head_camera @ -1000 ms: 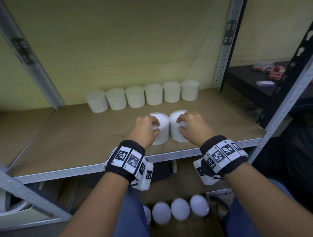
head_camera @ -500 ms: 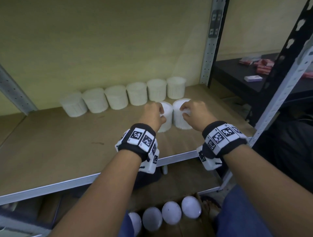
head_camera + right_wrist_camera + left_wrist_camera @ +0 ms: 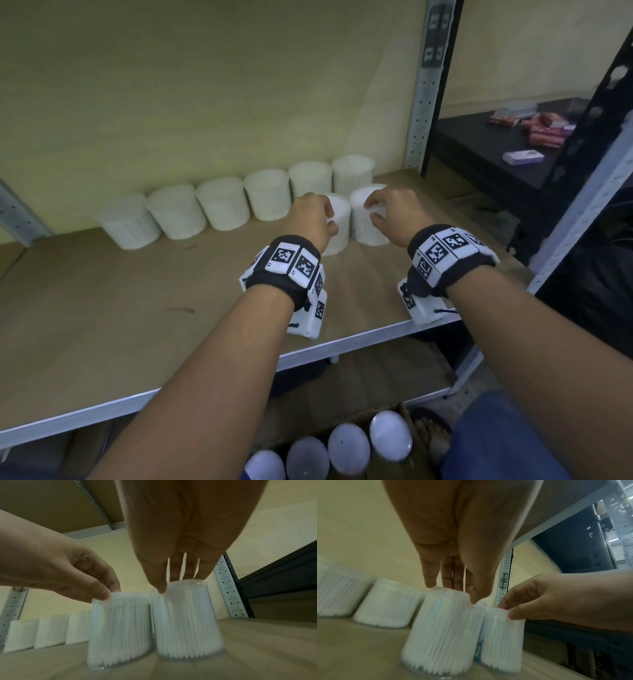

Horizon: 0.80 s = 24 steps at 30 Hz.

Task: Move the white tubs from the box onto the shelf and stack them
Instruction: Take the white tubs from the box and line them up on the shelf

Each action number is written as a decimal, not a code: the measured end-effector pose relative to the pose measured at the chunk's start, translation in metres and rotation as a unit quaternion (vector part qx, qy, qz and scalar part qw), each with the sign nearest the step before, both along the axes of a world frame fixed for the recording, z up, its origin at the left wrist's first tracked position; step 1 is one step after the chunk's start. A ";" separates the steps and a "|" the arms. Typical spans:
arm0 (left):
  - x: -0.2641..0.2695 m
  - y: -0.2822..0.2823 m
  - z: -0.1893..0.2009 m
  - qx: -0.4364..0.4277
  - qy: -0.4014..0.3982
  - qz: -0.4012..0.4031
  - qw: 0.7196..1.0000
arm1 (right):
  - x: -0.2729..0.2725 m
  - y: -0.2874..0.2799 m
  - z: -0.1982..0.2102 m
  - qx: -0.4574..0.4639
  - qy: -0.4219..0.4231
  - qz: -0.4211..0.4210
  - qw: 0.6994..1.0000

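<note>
On the shelf board [image 3: 102,308], just in front of the back row of tubs [image 3: 222,209], two white tubs stand upright, touching. The left hand [image 3: 308,222] pinches the left tub [image 3: 337,229] at its top rim; the right hand [image 3: 394,212] pinches the right tub [image 3: 363,222] likewise. Each tub hangs straight below its own fingertips, long axis vertical. Since a second ago, both tubs have travelled from the shelf's front edge toward that row.

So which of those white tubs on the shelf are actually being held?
Only the two front tubs: the left hand pinches one, the right hand the other. The back row stands untouched.
</note>
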<state>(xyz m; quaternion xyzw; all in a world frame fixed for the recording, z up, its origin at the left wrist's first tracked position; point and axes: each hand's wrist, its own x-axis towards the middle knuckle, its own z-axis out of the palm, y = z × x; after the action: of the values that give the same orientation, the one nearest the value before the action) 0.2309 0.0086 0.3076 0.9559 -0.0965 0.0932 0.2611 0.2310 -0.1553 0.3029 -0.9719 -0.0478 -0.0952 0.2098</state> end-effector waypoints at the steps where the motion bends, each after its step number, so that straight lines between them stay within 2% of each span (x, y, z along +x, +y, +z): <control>1: 0.003 -0.001 0.000 -0.001 0.000 0.001 1.000 | 0.003 0.000 0.000 0.002 0.001 -0.003 1.000; 24: 0.042 -0.004 -0.013 -0.020 -0.019 0.015 1.000 | 0.037 -0.003 -0.003 -0.002 -0.027 0.010 1.000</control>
<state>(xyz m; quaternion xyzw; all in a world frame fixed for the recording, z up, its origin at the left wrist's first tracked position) 0.2727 0.0049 0.2943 0.9499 -0.0855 0.1167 0.2771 0.2684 -0.1580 0.3000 -0.9688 -0.0637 -0.1188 0.2078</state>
